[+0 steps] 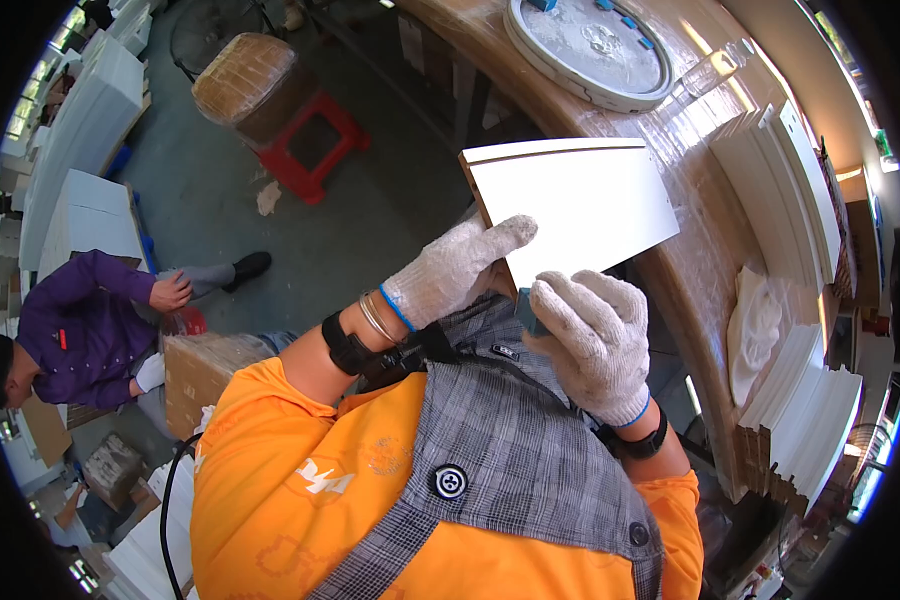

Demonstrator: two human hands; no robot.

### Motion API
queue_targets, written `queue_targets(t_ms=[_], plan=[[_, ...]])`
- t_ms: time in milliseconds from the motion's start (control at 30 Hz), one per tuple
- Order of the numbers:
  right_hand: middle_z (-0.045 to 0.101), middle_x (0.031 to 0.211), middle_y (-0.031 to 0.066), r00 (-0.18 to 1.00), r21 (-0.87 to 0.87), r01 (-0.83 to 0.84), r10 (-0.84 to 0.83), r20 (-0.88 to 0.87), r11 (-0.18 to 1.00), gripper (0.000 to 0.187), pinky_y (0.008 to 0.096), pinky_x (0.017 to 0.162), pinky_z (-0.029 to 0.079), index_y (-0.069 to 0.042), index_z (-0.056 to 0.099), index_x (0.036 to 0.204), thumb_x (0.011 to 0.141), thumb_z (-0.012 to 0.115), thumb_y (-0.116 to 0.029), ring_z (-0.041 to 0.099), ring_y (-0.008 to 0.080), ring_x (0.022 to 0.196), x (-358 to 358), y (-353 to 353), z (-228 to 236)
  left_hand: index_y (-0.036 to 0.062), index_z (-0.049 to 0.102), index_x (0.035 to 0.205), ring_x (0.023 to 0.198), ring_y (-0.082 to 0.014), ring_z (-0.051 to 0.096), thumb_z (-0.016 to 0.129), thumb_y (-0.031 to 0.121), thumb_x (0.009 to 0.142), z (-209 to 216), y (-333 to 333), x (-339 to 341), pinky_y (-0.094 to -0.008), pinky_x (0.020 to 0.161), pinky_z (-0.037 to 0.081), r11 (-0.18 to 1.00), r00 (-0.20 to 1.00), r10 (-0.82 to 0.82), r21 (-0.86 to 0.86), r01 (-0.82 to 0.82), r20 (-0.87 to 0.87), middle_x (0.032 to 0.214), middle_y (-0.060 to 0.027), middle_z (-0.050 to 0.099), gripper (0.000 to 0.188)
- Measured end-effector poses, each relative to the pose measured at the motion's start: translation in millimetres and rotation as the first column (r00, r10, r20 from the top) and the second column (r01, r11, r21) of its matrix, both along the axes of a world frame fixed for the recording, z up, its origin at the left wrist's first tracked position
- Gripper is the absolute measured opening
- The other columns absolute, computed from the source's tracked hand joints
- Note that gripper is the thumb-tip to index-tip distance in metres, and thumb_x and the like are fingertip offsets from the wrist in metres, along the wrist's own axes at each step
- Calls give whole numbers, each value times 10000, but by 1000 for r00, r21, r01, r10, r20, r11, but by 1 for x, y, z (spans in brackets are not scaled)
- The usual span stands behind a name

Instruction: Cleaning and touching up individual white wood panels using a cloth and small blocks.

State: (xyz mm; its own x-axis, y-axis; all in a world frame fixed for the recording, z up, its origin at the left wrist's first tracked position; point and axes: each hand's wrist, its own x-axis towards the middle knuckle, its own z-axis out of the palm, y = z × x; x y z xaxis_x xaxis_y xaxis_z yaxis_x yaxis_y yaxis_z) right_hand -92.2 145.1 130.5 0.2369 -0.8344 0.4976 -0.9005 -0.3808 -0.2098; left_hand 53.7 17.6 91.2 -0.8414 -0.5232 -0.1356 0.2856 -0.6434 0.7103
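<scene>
A flat white board (580, 200) with a brown edge along its left side is held up in front of my chest. My left hand (455, 265), in a whitish knitted glove, grips its lower left edge, with the thumb lying on the white face. My right hand (595, 345), gloved alike, is curled at the board's near edge. At its fingertips shows a small blue block (527, 310), partly hidden by the fingers and seemingly pressed against that edge.
On the wrapped table (690, 215) stands a round tray (590, 50) with grey-white residue and several blue blocks. White boards (775, 190) are stacked at right, near a white cloth (755, 325). A red stool (315, 150) and a person in purple (90, 320) are at left.
</scene>
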Motion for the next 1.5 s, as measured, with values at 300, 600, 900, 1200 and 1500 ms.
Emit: queue_targets(t_ms=[300, 600, 900, 1200, 1500], plan=[[617, 1141, 81, 933, -62, 207, -178, 312, 976, 572, 381, 879, 450, -79, 557, 1236, 709, 764, -161, 554, 277, 1034, -23, 4, -11, -6, 352, 1365, 1142, -206, 543, 532, 261, 947, 2, -13, -2, -353, 943, 473, 1000, 997, 8, -9, -8, 80, 1267, -124, 514, 528], [507, 1301, 136, 579, 21, 471, -327, 747, 882, 445, 337, 910, 447, 10, 443, 1345, 924, 509, -117, 515, 230, 1143, -44, 12, -7, 0, 502, 1247, 1028, -132, 562, 597, 215, 913, -15, -27, 4, -277, 879, 464, 888, 978, 186, -443, -125, 96, 1088, -91, 629, 409], [634, 885, 110, 593, -274, 417, -31, 804, 866, 160, 278, 711, 466, 6, 608, 1002, 881, 534, -69, 571, 183, 782, -43, -31, 17, 146, 680, 1070, 933, -310, 636, 677, 45, 740, 19, -42, 18, -357, 841, 508, 97, 928, 356, -983, -157, -113, 984, -109, 674, 345], [641, 962, 128, 575, -128, 132, 29, 818, 983, 245, 282, 777, 471, 18, 597, 1100, 890, 533, -90, 584, 199, 842, -44, -63, 12, 186, 655, 948, 1189, -283, 473, 611, 115, 719, -17, -79, 6, -618, 1091, 97, -531, 981, 173, -847, 20, -85, 1163, -17, 603, 243], [441, 1328, 164, -35, 157, -146, -164, 986, 977, 477, 446, 1005, 428, 63, 381, 1345, 989, 407, -254, 468, 259, 1205, -85, -45, -36, 68, 137, 1480, 1198, -194, 497, 636, 32, 855, -38, -39, 27, -298, 994, 418, 649, 866, 493, -626, -433, -87, 1433, -134, 377, 800]])
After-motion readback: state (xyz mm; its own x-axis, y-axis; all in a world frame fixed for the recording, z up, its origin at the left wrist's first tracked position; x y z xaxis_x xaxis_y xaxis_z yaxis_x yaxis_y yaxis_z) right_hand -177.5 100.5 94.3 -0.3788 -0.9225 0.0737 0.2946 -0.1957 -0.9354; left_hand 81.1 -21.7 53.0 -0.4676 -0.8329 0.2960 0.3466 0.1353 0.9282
